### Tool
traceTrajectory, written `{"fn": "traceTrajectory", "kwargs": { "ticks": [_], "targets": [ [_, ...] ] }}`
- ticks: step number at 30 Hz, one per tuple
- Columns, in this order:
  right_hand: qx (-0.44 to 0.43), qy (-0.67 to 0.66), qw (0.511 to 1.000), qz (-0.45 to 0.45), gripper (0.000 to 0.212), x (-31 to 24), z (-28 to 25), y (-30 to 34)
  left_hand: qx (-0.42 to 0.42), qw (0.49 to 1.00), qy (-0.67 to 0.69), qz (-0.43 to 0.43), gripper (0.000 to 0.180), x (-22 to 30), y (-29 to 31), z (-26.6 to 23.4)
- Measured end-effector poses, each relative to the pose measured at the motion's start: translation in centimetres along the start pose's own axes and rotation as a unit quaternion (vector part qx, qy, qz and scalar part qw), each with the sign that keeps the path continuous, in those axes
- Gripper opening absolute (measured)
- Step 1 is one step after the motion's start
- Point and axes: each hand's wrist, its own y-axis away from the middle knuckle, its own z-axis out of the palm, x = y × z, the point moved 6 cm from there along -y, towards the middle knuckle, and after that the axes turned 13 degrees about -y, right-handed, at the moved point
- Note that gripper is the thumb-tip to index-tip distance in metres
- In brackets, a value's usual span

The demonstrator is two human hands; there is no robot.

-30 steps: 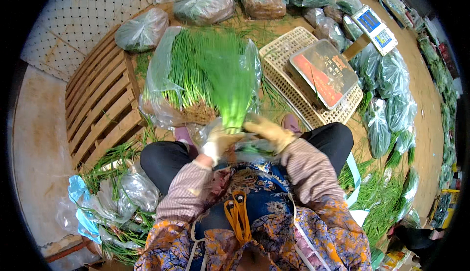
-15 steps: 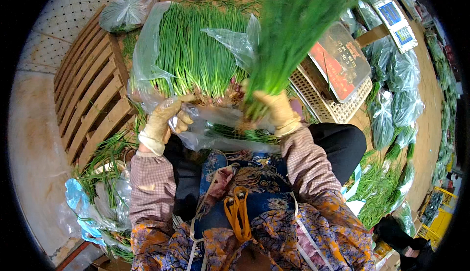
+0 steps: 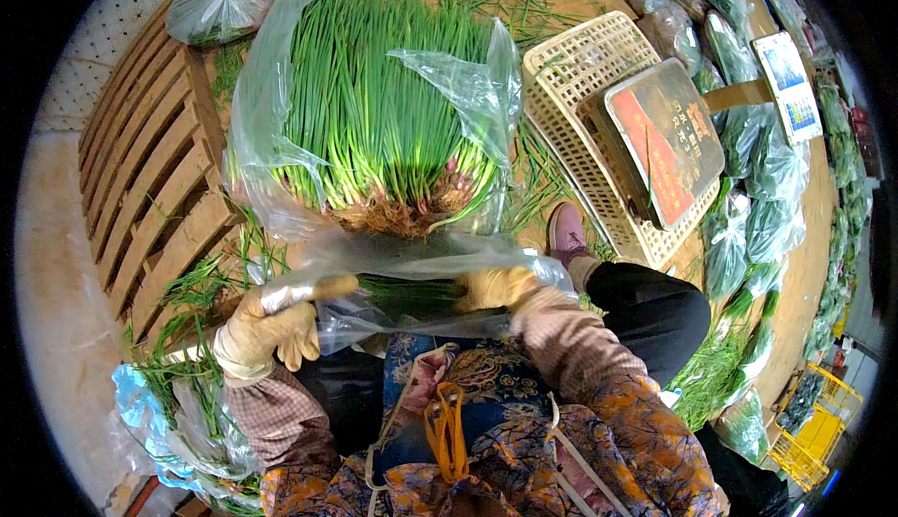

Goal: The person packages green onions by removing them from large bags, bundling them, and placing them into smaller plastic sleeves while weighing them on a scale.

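Note:
A wide bundle of spring onions [image 3: 374,96] lies ahead of me, green tops pointing away and roots toward me. A clear plastic bag [image 3: 253,143] lies around its sides, with a flap over the stalks. My left hand [image 3: 271,325], gloved in pale yellow, is closed on the near edge of the plastic, its lower fingers curled. My right hand [image 3: 500,288], gloved the same, is at the right part of this plastic, below the roots; motion smears its fingers. Between my hands, dark green stalks [image 3: 402,291] show through the plastic.
On the right, a scale [image 3: 659,138] sits on an upturned cream basket [image 3: 552,54]. Bagged greens [image 3: 762,171] line the far right. A wooden pallet [image 3: 159,180] stands left, and a plastic bag with loose greens [image 3: 201,405] lies near left. A yellow crate [image 3: 814,433] is at lower right.
The spring onion bunch that my right hand held up is no longer in it. That hand has come down toward me to the near plastic. My left hand has shifted left and nearer.

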Motion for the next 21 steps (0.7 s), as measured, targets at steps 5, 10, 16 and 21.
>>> {"fn": "traceTrajectory", "kwargs": {
  "ticks": [5, 10, 16, 21],
  "targets": [
    [0.158, -0.577, 0.796, -0.091, 0.039, 4.8, -9.4, -2.3, -0.188, 0.968, -0.068, -0.152, 0.018, 0.9, -0.1, 1.8],
    [0.130, -0.527, 0.817, 0.195, 0.045, 7.5, -1.0, -11.3, -0.291, 0.937, -0.082, -0.176, 0.028, -0.3, -0.4, 3.5],
    [0.299, -0.596, 0.732, 0.138, 0.016, 8.3, -1.7, -10.2, -0.337, 0.927, -0.045, -0.156, 0.032, 1.0, -1.1, 3.6],
    [0.507, -0.525, 0.636, -0.249, 0.051, 1.7, -12.9, -3.4, -0.366, 0.914, -0.046, -0.168, 0.035, 1.7, -3.1, 4.3]
  ]
}}
